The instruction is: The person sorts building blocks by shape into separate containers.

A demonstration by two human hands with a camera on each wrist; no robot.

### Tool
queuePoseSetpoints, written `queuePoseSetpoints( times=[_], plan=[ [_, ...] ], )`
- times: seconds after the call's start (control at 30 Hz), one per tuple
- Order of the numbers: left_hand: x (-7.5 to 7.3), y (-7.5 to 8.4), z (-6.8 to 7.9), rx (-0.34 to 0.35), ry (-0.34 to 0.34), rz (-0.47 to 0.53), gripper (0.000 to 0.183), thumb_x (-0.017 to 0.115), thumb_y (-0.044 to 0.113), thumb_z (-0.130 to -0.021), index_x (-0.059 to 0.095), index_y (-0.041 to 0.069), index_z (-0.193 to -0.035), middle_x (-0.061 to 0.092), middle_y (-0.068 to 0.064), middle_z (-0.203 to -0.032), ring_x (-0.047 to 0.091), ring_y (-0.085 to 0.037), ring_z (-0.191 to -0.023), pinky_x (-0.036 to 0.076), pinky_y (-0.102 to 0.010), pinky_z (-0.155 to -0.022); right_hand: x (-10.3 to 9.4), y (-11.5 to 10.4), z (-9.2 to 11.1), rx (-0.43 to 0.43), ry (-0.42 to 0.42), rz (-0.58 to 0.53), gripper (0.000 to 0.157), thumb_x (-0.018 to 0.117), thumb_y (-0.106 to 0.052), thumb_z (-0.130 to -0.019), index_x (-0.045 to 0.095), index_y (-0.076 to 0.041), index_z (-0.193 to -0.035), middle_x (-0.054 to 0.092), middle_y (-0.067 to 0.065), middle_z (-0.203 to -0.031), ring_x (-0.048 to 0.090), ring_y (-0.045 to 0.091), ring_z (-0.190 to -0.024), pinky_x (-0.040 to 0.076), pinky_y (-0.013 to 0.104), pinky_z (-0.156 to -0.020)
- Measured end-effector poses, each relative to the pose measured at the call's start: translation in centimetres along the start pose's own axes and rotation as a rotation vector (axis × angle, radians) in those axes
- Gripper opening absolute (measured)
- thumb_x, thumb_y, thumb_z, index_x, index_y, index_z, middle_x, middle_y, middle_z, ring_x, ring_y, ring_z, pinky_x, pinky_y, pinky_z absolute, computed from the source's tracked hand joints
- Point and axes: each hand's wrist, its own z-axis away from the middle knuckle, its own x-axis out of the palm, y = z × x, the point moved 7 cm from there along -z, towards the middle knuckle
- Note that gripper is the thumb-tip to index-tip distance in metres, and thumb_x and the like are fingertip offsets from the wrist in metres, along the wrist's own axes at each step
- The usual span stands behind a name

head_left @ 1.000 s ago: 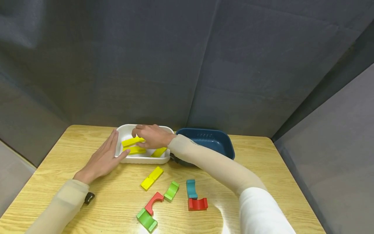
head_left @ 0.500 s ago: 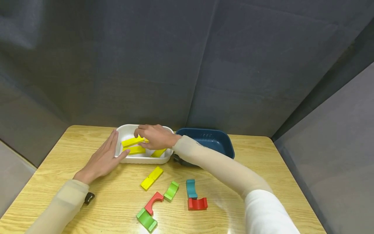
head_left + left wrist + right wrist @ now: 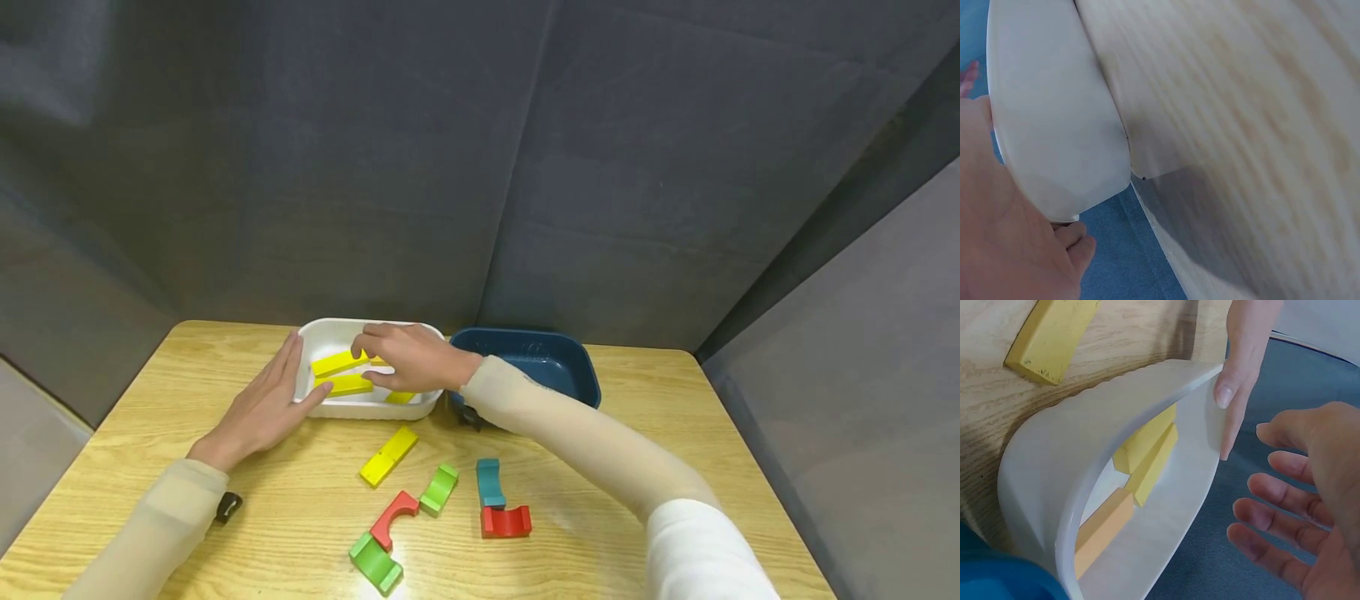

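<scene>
Tray [image 3: 360,412], white, round-cornered, holds blocks [image 3: 345,384] (straight-edged, slim, bright yellow). Left hand [image 3: 262,410], straight-fingered, rests against tray's end; right hand [image 3: 411,358] hangs above, thumb and fingers apart.

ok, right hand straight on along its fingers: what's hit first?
Likely the far-left yellow block in the white tray, just ahead of the right hand. Depth is unclear: if high enough, it may pass over toward the left hand at the tray's end.

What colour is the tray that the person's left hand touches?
The tray is white, best seen in the head view.
</scene>
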Motion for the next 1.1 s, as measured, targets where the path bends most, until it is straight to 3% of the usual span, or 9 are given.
queuePoseSetpoints(
  times=[0.6, 1.1],
  plan=[
    [0.2, 0.1, -0.2, 0.004, 0.004, -0.006, 0.104, 0.043, 0.069, -0.107, -0.007, 0.003, -0.17, -0.009, -0.018, -0.179, 0.01, -0.048, -0.163, 0.022, -0.072, -0.124, -2.0, -1.7, 3.9, -0.06, 0.097, -0.018, 0.034, 0.076, -0.028, -0.102, 0.071, -0.013, -0.132, 0.07, 0.0, -0.128, 0.065, 0.012, -0.106, 0.055, 0.019, -0.092],
    [0.3, 0.1, -0.1, -0.008, 0.007, -0.002, 0.105, 0.043, 0.069, -0.107, -0.007, 0.003, -0.171, -0.009, -0.018, -0.179, 0.009, -0.047, -0.163, 0.021, -0.071, -0.125, -1.8, -3.9, 6.5, -0.093, 0.086, -0.027, 0.034, 0.074, -0.029, -0.103, 0.069, -0.015, -0.133, 0.069, 0.001, -0.129, 0.064, 0.014, -0.107, 0.057, 0.023, -0.092]
  ],
)
